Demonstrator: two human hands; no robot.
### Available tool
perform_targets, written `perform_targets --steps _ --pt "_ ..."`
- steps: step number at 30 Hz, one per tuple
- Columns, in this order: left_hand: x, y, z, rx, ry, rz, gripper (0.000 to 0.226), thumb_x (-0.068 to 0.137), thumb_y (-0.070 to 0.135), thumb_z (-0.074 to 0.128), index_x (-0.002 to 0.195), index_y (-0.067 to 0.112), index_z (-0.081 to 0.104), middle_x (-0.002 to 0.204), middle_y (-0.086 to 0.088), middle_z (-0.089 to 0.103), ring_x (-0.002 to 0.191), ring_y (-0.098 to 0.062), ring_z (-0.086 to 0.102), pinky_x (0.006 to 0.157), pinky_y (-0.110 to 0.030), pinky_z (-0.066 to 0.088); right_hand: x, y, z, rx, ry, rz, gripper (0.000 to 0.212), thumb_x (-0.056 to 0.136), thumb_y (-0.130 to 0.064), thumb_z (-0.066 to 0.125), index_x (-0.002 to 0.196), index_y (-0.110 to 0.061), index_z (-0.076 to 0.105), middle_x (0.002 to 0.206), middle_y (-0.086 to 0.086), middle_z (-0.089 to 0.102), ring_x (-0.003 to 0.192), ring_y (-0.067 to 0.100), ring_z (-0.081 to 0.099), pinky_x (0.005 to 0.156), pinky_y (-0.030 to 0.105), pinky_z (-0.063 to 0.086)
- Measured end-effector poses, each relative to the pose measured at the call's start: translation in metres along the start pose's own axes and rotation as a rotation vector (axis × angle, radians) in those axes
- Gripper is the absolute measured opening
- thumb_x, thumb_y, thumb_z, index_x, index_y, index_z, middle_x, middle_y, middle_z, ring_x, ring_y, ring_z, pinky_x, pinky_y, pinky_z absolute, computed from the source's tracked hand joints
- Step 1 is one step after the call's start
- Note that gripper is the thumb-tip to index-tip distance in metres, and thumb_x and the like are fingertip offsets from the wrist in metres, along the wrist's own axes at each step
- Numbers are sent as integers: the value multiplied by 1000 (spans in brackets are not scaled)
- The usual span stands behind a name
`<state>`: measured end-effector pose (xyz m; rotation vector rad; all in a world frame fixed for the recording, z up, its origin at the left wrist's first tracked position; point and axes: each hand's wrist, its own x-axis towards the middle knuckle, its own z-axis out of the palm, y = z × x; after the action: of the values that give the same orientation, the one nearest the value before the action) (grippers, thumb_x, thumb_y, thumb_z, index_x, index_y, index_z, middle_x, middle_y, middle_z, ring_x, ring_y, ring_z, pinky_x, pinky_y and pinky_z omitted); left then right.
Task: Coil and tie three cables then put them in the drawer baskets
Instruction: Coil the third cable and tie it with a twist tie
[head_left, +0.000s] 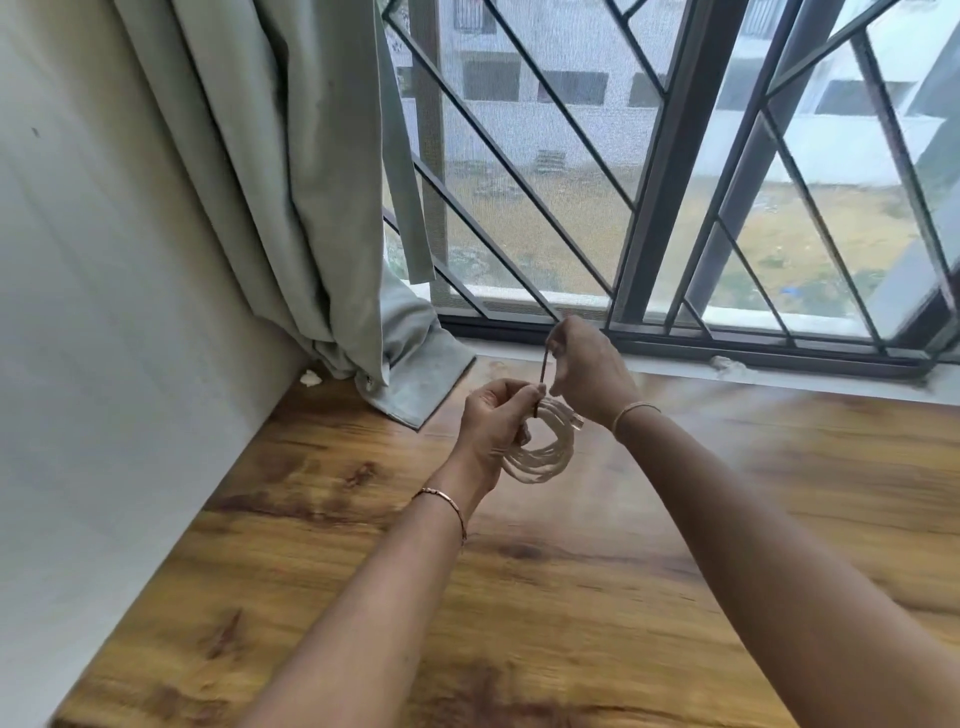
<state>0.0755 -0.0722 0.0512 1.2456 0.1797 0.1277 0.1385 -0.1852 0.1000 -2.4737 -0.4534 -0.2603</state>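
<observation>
head: left grip (493, 426) tight around cable (546, 460)

A home room is suggested. A wooden desk (623, 597) is set against a grilled window (675, 182). A grey curtain (291, 182) is hung beside it.

— Which feeds are up right now?
— I've just the one, head-worn, wide-angle. It faces forward and down, close over the tabletop (571, 597), with the window (649, 208) across the upper half.
</observation>
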Motion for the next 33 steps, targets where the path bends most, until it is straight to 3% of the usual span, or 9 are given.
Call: perform_targets --steps 4,6,10,12,15,17,24,30,33 --pt "-2 -8 -2 21 64 -26 10 87 10 65 79 8 60 55 0 53 39 -9 37 42 -21 34 -10 -3 1 701 -176 269 13 99 -11 48 105 -2 56 88 9 61 63 15 64 63 27 58" --pt "-1 -10 -3 11 115 -40 13 87 12 65 77 10 58 54 1 53 38 -8 36 41 -20 34 -16 1 1 804 -286 262 22 98 -14 50 107 3 59 85 8 63 68 14 65 65 23 57" --pt "2 -7 -4 30 108 -33 15 88 15 66 74 11 59 56 1 55 42 -8 40 43 -20 35 -27 6 4 698 -238 171 14 89 -14 66 93 0 66 73 3 64 60 5 59 53 16 49" --pt "1 -6 -2 51 99 -29 17 86 16 67 71 13 59 56 2 55 43 -8 40 44 -21 36 -27 7 6 651 -171 174 6 86 -15 70 82 -12 66 72 2 64 61 9 59 53 21 50" --pt "1 -4 2 34 64 -22 16 86 16 67 73 13 60 60 0 55 43 -8 40 46 -21 36 -24 9 9 569 -62 209 12 84 -21 71 74 -24 65 74 -1 65 65 15 59 51 26 46" --pt "3 -2 4 21 38 -13 16 86 14 68 72 12 59 62 -3 55 41 -8 40 46 -23 36 -22 10 10 554 6 231 13 83 -23 72 73 -25 65 74 -5 65 66 15 58 51 27 47" --pt "0 -5 8 57 -5 12 16 85 16 69 71 12 62 61 -2 56 48 -11 43 49 -21 37 -19 16 14 498 115 271 15 80 -26 71 68 -29 63 76 -11 65 72 14 59 76 42 55" --pt "-2 -7 8 36 -87 8 12 86 19 70 81 8 67 63 4 61 54 -8 52 58 -22 44 -21 19 13 521 123 267 9 85 -23 68 78 -23 63 78 -10 62 81 12 58 82 34 48" --pt "-2 -7 6 5 -170 -19 20 83 21 71 92 4 69 73 1 65 60 -9 55 65 -25 46 -21 24 9 501 105 249 7 86 -25 68 84 -19 65 81 -7 63 79 10 57 77 28 46"
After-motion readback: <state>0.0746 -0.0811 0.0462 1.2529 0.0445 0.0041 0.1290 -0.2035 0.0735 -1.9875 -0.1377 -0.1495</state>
